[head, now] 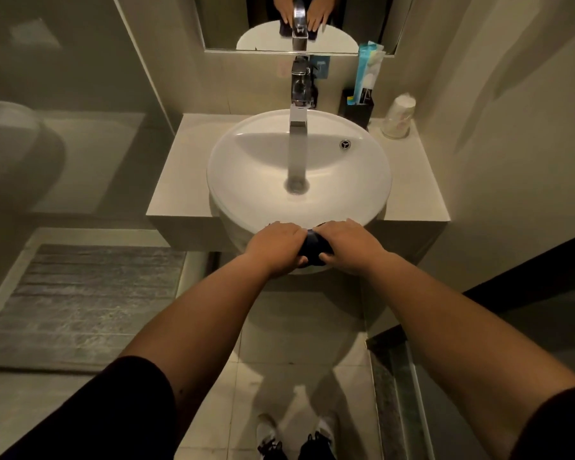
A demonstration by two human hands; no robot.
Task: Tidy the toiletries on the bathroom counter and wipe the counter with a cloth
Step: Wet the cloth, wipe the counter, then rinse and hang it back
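Note:
A dark cloth point(314, 246) is bunched between my two hands at the front rim of the round white sink point(246, 167). My left hand point(276, 245) grips its left end and my right hand point(346, 244) grips its right end, both pressed against the basin's outer edge. The pale counter point(180, 180) runs on both sides of the sink. At its back right stand a black holder point(357, 109) with a blue-and-white toiletry packet point(367, 73) and an upturned white paper cup point(399, 116).
A chrome tap point(298, 127) rises over the basin below a wall mirror point(362, 24). A grey bath mat point(90, 300) lies on the floor at left, a toilet point(17, 154) stands beyond it, and a dark ledge point(399, 393) runs at the lower right.

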